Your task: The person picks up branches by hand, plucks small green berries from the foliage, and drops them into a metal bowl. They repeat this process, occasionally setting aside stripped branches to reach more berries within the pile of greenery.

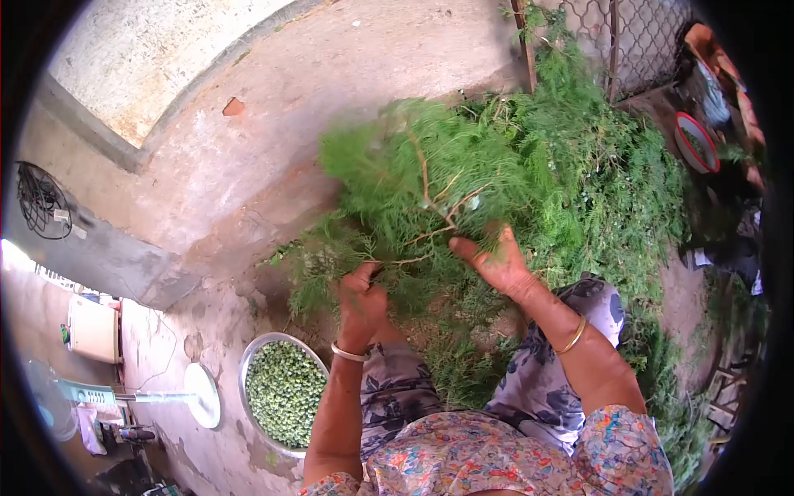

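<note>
A large leafy green branch (426, 178), with feathery conifer-like sprays and brown stems, spreads out in front of me. My left hand (362, 306) is closed around a thin stem at its near left side. My right hand (500, 266) is at the branch's near right side, thumb stretched toward the fork of the stems and apart from the fingers. Foliage lies around these fingers and partly hides them. A metal basin (246, 380) holds many small green pieces, perhaps cones or berries, on the ground beside my left forearm.
A big heap of cut greenery (612, 165) lies to the right, against a wire-mesh fence (653, 41). A red-rimmed bowl (680, 140) sits at the far right. To the left are a standing fan (203, 397), a coiled black cable (41, 198) and a brick piece (234, 107).
</note>
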